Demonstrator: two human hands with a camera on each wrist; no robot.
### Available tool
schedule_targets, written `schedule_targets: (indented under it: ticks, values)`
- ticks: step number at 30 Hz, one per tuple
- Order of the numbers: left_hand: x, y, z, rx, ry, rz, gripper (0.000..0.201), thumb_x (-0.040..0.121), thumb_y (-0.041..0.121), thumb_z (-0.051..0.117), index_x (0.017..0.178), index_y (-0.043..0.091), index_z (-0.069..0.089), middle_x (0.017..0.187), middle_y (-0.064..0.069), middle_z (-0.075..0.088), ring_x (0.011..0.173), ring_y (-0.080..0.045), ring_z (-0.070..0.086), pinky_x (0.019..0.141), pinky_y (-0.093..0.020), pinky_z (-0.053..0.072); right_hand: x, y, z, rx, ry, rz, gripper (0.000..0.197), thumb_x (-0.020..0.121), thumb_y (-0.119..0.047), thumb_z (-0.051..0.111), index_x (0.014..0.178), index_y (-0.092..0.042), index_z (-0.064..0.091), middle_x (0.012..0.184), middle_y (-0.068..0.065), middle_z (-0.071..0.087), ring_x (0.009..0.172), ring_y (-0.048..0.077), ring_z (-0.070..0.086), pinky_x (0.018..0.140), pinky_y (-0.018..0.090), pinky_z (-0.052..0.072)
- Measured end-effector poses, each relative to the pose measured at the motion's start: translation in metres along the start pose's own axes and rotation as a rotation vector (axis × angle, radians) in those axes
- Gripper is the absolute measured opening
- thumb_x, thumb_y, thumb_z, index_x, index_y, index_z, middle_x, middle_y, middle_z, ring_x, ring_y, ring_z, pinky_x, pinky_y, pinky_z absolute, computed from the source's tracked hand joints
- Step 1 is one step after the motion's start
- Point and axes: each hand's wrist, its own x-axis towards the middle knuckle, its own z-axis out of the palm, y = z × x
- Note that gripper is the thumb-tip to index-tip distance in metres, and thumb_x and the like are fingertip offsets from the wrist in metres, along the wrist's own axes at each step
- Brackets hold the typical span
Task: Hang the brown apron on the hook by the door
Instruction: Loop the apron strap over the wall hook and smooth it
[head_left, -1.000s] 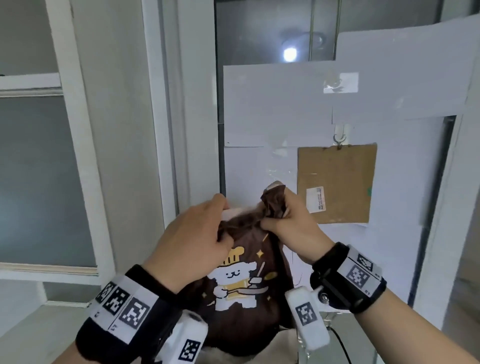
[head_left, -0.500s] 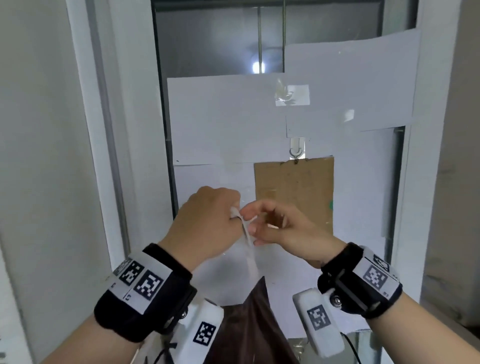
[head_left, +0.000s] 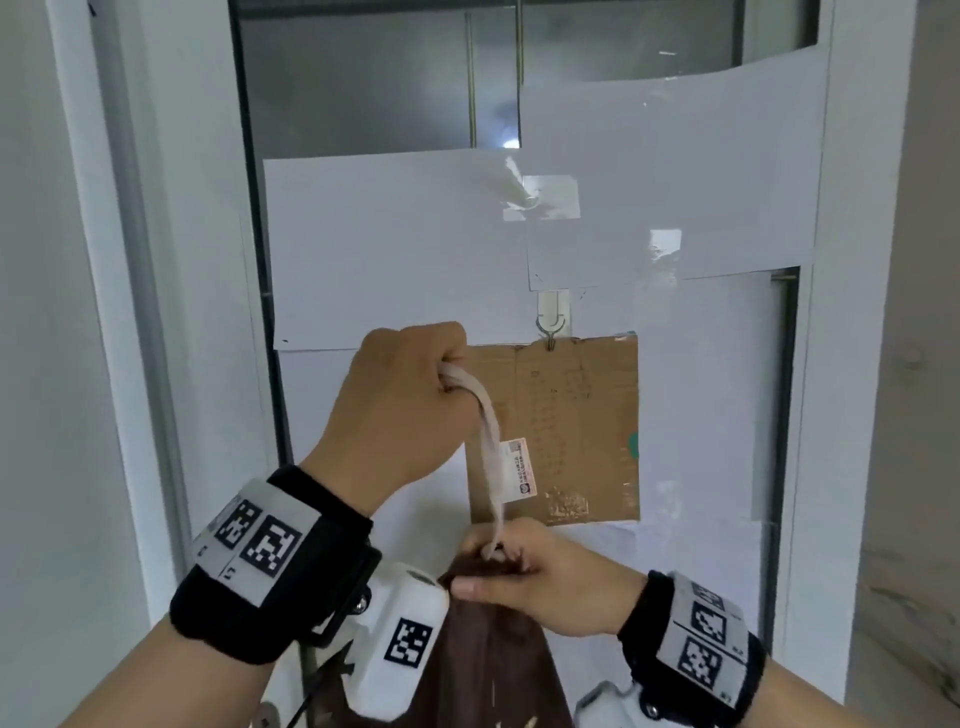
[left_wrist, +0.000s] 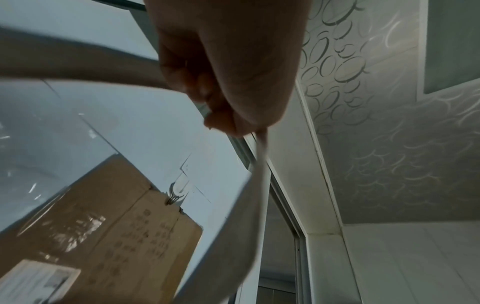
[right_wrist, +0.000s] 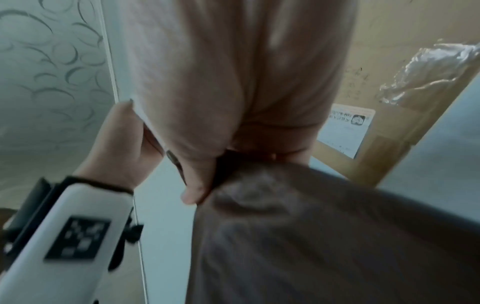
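Note:
My left hand (head_left: 415, 374) is raised in a fist and grips the top of the apron's pale neck strap (head_left: 485, 441), just left of and slightly below the metal hook (head_left: 550, 330) on the door. The strap runs taut down to my right hand (head_left: 511, 577), which pinches the bunched top of the brown apron (head_left: 488, 660). The rest of the apron hangs below, out of the picture. In the left wrist view the hook (left_wrist: 174, 196) shows bare beyond my left hand (left_wrist: 228, 115), with the strap (left_wrist: 255, 185) trailing down. My right hand (right_wrist: 205, 164) holds brown apron cloth (right_wrist: 311, 236).
A cardboard sheet (head_left: 576, 431) with a white label hangs from the same hook. White paper sheets (head_left: 395, 249) are taped over the glass door. A white door frame (head_left: 156, 312) stands at the left, and a wall (head_left: 924, 364) at the right.
My left hand has risen with the strap toward the hook. My right hand dropped from the strap to the bunched apron top, so the strap is pulled straight between them.

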Motion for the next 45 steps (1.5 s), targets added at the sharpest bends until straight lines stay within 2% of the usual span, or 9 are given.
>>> schedule_targets:
  ticks: [3,6,12,16,20,27,35,40,45]
  values:
    - [-0.016,-0.001,0.006,-0.138,-0.255,-0.035,0.021,0.074,0.041,0.059,0.087,0.025,0.057,0.078,0.012,0.055,0.076,-0.007,0.053,0.067,-0.021,0.043,0.002,-0.004,-0.021,0.072,0.136,-0.115,0.022,0.099,-0.011,0.057,0.080,-0.020,0.063,0.078,-0.011,0.058,0.072,-0.003,0.056,0.071,0.015,0.042]
    - [-0.034,-0.011,0.008,-0.397,-0.691,-0.148,0.080,0.079,0.040,0.081,0.144,0.045,0.034,0.141,0.021,0.046,0.131,0.006,0.039,0.099,-0.015,0.042,0.004,-0.017,-0.041,0.237,0.283,-0.222,0.015,0.094,-0.024,0.058,0.089,-0.017,0.071,0.081,-0.005,0.066,0.079,0.009,0.062,0.073,0.023,0.049]
    - [-0.047,-0.029,0.047,-0.972,-0.695,-0.358,0.103,0.074,0.031,0.075,0.156,0.037,0.013,0.160,0.018,0.029,0.146,-0.004,0.030,0.109,-0.027,0.041,0.020,-0.046,-0.075,0.490,0.280,-0.210,0.047,0.065,-0.055,0.081,0.084,-0.013,0.074,0.076,0.011,0.068,0.066,0.021,0.065,0.063,0.028,0.055]
    - [-0.041,-0.025,0.076,-1.080,-0.546,-0.466,0.051,0.079,0.016,0.071,0.129,0.009,0.063,0.126,-0.010,0.068,0.117,-0.025,0.064,0.103,-0.040,0.047,0.035,-0.055,-0.089,0.517,0.380,-0.187,0.039,0.064,-0.050,0.073,0.077,-0.014,0.073,0.070,0.005,0.070,0.061,0.014,0.067,0.061,0.024,0.057]
    - [-0.034,-0.046,0.080,-0.852,-0.398,-0.515,0.029,0.083,0.010,0.077,0.099,-0.012,0.067,0.102,-0.027,0.074,0.087,-0.029,0.070,0.085,-0.043,0.055,0.029,-0.054,-0.115,0.260,0.459,-0.147,0.016,0.075,-0.037,0.071,0.074,-0.022,0.074,0.075,0.003,0.075,0.070,0.015,0.071,0.068,0.026,0.058]
    - [0.015,-0.056,0.056,-0.183,-0.270,-0.209,0.025,0.078,0.026,0.082,0.062,0.025,0.062,0.060,0.011,0.064,0.062,-0.003,0.061,0.063,-0.020,0.045,0.000,-0.005,-0.173,-0.143,0.445,0.187,0.019,0.082,-0.019,0.078,0.097,-0.006,0.076,0.090,0.005,0.081,0.085,0.018,0.077,0.072,0.018,0.058]
    - [0.045,-0.041,0.075,-0.026,-0.372,-0.080,0.007,0.083,0.022,0.076,0.089,0.022,0.071,0.090,0.008,0.073,0.083,-0.010,0.064,0.070,-0.020,0.044,0.020,-0.004,-0.178,0.151,0.599,0.060,0.030,0.096,-0.017,0.062,0.071,-0.001,0.057,0.063,0.004,0.054,0.059,0.014,0.053,0.059,0.020,0.047]
    - [0.053,-0.044,0.081,-0.016,-0.328,-0.147,0.033,0.081,0.037,0.078,0.061,0.023,0.056,0.060,0.008,0.057,0.060,-0.016,0.057,0.056,-0.019,0.039,0.032,-0.018,-0.192,0.314,0.722,0.055,0.041,0.099,-0.016,0.046,0.060,-0.020,0.033,0.054,-0.001,0.022,0.043,0.013,0.018,0.037,0.020,0.022]
    - [0.068,-0.058,0.076,-0.304,-0.193,-0.329,0.038,0.084,0.037,0.077,0.066,0.005,0.066,0.054,0.004,0.049,0.051,-0.006,0.042,0.055,-0.020,0.032,0.036,-0.019,-0.208,0.296,0.749,0.083,0.041,0.087,-0.001,0.061,0.060,-0.019,0.036,0.052,-0.003,0.026,0.038,0.009,0.019,0.037,0.019,0.013]
